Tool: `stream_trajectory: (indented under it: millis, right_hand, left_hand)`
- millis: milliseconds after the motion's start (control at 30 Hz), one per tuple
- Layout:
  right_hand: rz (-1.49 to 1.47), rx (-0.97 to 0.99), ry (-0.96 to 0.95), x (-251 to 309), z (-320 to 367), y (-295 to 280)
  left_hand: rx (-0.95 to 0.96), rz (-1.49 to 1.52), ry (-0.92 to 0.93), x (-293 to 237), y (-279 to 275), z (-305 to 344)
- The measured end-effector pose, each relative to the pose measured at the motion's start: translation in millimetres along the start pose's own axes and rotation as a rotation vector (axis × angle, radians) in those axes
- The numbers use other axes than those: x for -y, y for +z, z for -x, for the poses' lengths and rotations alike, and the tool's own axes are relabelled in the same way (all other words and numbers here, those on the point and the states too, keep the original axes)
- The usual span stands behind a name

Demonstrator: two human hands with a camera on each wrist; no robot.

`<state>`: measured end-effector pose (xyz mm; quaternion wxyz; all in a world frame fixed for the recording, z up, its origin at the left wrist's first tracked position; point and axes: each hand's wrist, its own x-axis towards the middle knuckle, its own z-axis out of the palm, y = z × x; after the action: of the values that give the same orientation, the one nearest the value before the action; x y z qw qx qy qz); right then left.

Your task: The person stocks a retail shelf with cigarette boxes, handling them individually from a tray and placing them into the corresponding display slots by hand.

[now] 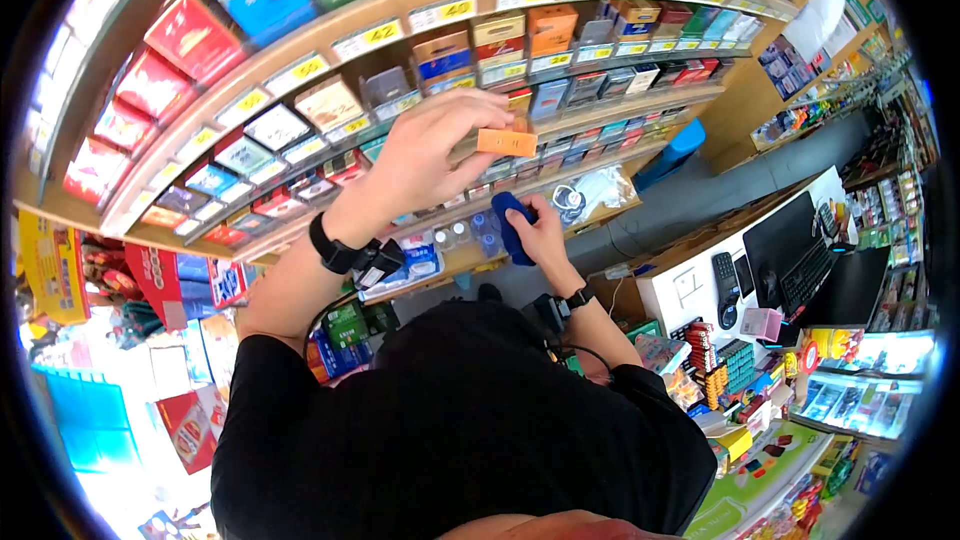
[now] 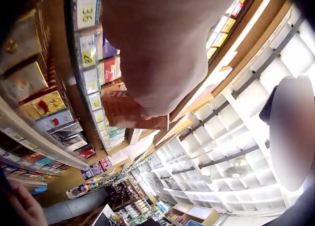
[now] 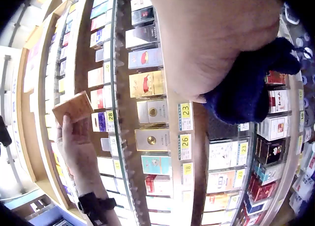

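**L hand [image 2: 170, 58] fills its wrist cam, orange box [image 1: 507, 143] clamped; R hand [image 1: 543, 237] on blue cloth [image 1: 511, 230]**

L arm reaches fwd & up, elbow out to the side, black wristband [image 1: 333, 248] on. Fingers run along one side of the box, thumb on the other, pinching it. Box = small, flat-faced, sharp-edged, prob. card; it's up in front of the mid shelf tiers. Can't tell if it touches any packs.

R arm also fwd, elbow bent, hand lower & to the R of L hand. Thumb & fingers together, gripping the cloth: dark blue, soft, fuzzy, bunched w/ a loose end.

Beyond: wood-edged shelf [image 1: 440, 10] in curved-looking tiers (wide lens), w/ rows of glossy rectangular packs, various colours, & white/yellow price tags along the edges. Clear plastic bottles [image 1: 462, 233] near the bottom, below the hands. Smooth blue bin [image 1: 672, 153] past the shelf's R part.

Far R: white table [image 1: 700, 258] w/ black keyboard [image 1: 805, 277] & corded phone [image 1: 725, 285].
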<state>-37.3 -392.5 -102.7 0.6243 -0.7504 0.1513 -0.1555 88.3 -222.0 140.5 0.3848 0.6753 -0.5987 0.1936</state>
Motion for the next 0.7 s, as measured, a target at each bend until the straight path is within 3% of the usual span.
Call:
stream_trajectory:
  millis: [100,200,367,467,700]
  right_hand:
    - [-0.078,-0.013,-0.044,1.9,0.1,8.3]
    - [-0.114,-0.046,-0.146,39.0,6.4,18.5]
    - [0.016,0.009,-0.676,126.0,11.1,42.3]
    - [0.119,0.148,-0.839,171.0,23.4,74.0]
    - [0.307,0.291,-0.884,172.7,48.0,149.9]
  left_hand:
    - [0.115,0.156,-0.237,-2.6,-24.5,41.7]
    - [0.035,0.087,-0.234,1.8,-38.4,83.8]
    - [0.001,0.130,-0.517,-12.0,-58.5,138.4]
    - [-0.054,0.040,-0.459,-11.7,-63.8,173.1]
    - [-0.120,-0.051,-0.552,-31.9,-100.8,237.7]
